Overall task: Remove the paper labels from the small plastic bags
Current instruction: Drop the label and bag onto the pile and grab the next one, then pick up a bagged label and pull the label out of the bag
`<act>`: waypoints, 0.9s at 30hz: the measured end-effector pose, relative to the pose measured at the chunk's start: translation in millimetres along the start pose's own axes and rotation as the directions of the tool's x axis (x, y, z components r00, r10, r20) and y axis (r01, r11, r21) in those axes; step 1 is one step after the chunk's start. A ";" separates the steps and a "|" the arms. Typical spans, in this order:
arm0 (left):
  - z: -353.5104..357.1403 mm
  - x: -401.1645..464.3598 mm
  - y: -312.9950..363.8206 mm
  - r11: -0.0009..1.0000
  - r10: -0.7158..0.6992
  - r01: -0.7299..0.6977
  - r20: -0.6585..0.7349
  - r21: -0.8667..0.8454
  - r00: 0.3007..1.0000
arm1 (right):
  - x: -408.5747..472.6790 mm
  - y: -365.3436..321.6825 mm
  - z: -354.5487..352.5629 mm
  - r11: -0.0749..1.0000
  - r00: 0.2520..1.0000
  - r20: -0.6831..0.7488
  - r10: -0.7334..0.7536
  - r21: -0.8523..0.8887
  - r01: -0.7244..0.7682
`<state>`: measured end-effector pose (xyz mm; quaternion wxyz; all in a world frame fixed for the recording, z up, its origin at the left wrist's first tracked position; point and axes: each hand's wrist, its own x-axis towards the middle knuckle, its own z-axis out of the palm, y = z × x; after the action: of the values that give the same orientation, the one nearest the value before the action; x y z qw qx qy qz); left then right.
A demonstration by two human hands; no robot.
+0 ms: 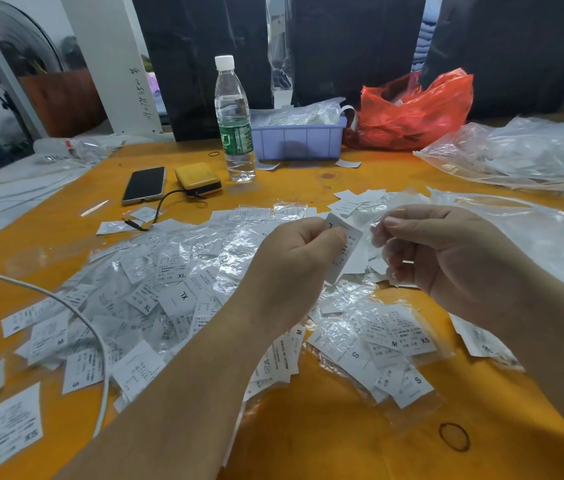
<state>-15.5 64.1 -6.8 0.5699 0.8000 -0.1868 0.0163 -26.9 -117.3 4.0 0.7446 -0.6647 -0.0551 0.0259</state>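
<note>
My left hand (294, 268) pinches a white paper label (346, 251) printed with small black text. My right hand (447, 258) pinches a small clear plastic bag (379, 233) just to the right of that label, above the table. A wide heap of small plastic bags with labels (169, 289) covers the orange table (325, 427) under and left of my hands. More bagged labels (391, 348) marked S, M and XS lie under my right wrist. Loose white labels (356, 199) sit beyond my hands.
A water bottle (234, 123), a phone (144, 185) and a yellow power bank (198, 180) stand at the back. Behind them are a purple bin (299, 140), a red plastic bag (412, 112) and large clear bags (523, 154). A white cable (76, 313) crosses left; a rubber band (453, 436) lies near.
</note>
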 end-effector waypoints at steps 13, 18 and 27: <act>3.2 -0.9 0.9 1.000 -0.013 0.013 0.030 0.003 0.999 | 0.0 1.4 1.5 0.999 1.000 0.006 0.015 0.037 -0.015; 0.6 0.8 -1.6 0.998 -0.054 0.054 -0.025 0.037 0.998 | 1.7 2.5 0.7 0.999 1.000 -0.015 0.008 0.042 -0.007; 0.8 1.0 -2.9 0.997 -0.041 0.043 -0.038 0.058 0.998 | 3.2 3.6 -1.5 0.999 1.000 -0.022 0.020 0.042 -0.019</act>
<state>-13.8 63.8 -9.5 0.5497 0.8197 -0.1590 0.0245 -23.4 -117.9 0.4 0.7585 -0.6500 -0.0396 0.0267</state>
